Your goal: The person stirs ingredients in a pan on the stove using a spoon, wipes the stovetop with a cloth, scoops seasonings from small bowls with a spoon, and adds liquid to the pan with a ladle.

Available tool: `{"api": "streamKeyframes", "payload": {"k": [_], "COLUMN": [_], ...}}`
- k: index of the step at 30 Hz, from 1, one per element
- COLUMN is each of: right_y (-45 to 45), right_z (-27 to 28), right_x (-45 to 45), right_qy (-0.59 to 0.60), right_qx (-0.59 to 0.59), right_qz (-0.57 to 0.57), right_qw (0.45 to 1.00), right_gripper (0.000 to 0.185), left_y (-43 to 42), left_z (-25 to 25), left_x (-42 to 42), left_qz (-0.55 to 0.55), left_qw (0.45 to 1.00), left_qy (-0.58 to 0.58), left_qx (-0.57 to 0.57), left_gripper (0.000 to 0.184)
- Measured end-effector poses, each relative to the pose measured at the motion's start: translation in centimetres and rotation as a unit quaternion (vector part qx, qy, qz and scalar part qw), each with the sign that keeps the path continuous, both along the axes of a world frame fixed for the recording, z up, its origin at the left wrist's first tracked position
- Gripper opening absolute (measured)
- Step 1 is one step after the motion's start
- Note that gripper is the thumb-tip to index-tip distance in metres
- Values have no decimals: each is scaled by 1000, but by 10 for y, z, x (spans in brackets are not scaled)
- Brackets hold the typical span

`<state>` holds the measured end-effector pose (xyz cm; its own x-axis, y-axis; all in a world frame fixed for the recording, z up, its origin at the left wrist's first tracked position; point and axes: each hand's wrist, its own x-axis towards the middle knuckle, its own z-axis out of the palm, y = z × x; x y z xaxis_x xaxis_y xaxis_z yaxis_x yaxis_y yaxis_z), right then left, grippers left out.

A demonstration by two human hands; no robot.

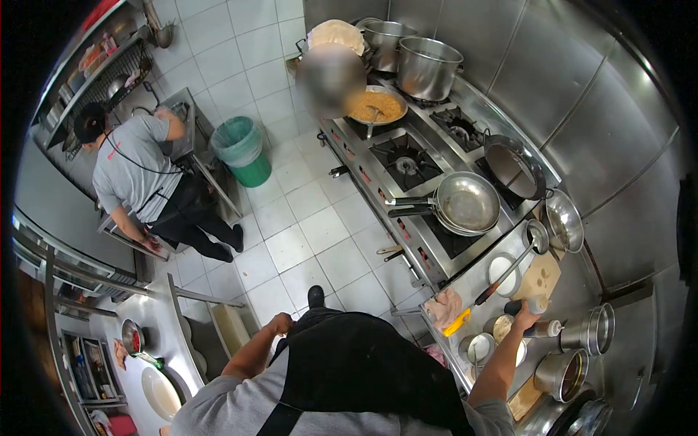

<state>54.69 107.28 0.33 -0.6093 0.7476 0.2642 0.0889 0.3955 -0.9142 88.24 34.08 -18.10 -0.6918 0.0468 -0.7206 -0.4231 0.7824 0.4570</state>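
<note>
My right hand [529,315] reaches over the steel side counter, its fingers wrapped round a squeeze bottle with a pale top [538,303]. Another bottle [545,329] stands just beside it. Near the hand are a white plate [503,270], a cutting board [542,277], a long-handled ladle [536,236] and small tubs, one holding white contents [480,347]. My left hand [280,324] is low in front of my apron, fingers curled; whether anything is in them is too small to tell.
The stove [429,156] carries stacked pans [467,203], large pots [429,69] and a pan of orange food [379,107]. A person in grey [142,167] bends at the sink, left. A green bin [251,163] stands by the wall. A bowl [133,336] sits on the left counter.
</note>
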Motion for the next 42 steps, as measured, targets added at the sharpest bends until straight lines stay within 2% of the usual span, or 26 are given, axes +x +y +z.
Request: {"api": "streamKeyframes", "payload": {"k": [1,2,4,5,7,8,10,11,14,16,17,18,19,20,21,22,25,29,31,32,34,35,38,42], "right_y": [2,4,5,5,5,5,2,1,3,3,1,1,11,32,23,22,-1,8,9,5,-7,-13,19,35], "right_z": [-1,-3,-3,-3,-3,-3,1,3,3,6,6,11,-6,-29,-19,-15,10,-2,0,8,16,24,-12,-29], "right_x": [-1,-1,-1,-1,1,1,3,4,4,7,7,8,1,-9,-6,-5,2,0,0,3,7,10,-4,-11], "right_qy": [-5,-10,-28,-48,-29,-11,-14,-17,-42,-19,5,-5,6,55,32,-19,-40,-46,-35,-90,-72,-60,-79,-93], "right_qx": [3,7,16,24,11,-3,-7,-10,39,55,53,59,79,104,50,64,43,31,48,68,43,50,49,44], "right_qz": [2,5,-10,-24,-6,13,12,12,-7,10,35,56,39,70,79,42,52,17,19,18,9,25,3,-11], "right_qw": [1000,1000,999,998,1000,1000,1000,1000,998,998,998,997,996,991,995,997,997,998,998,993,996,997,996,995], "right_gripper": [72,72,73,74,75,77,78,79,78,73,71,67,64,62,62,62,62,66,67,68,67,69,73,73], "left_y": [4,7,15,11,-2,-7,-11,-12,-6,11,16,12,17,15,12,10,13,14,28,25,24,22,24,23], "left_z": [11,21,46,33,1,-9,-17,-22,-5,53,58,49,58,54,42,33,29,21,71,55,44,34,47,47], "left_x": [-2,-4,-9,-7,-3,-2,-3,-4,-10,-19,-19,-14,-18,-15,-14,-13,-12,-11,-19,-15,-14,-15,-20,-21], "left_qz": [47,46,139,137,-10,-12,-172,-173,-137,-53,74,65,117,133,107,77,164,110,169,165,193,206,185,207], "left_qw": [999,999,990,990,999,999,980,980,988,997,995,997,992,989,993,997,986,993,982,983,978,974,977,973], "left_qy": [-25,-24,-38,-38,31,31,101,101,53,-5,-44,-19,-47,-46,-34,-21,-43,-37,-84,-78,-82,-98,-105,-96], "left_qx": [-2,-2,-9,-10,9,9,-13,-13,-38,-63,-42,-22,-30,-35,-22,-9,0,5,4,2,8,7,-19,-16], "left_gripper": [26,26,27,27,28,28,29,29,28,26,30,33,36,36,38,39,40,41,41,42,43,26,27,28]}}
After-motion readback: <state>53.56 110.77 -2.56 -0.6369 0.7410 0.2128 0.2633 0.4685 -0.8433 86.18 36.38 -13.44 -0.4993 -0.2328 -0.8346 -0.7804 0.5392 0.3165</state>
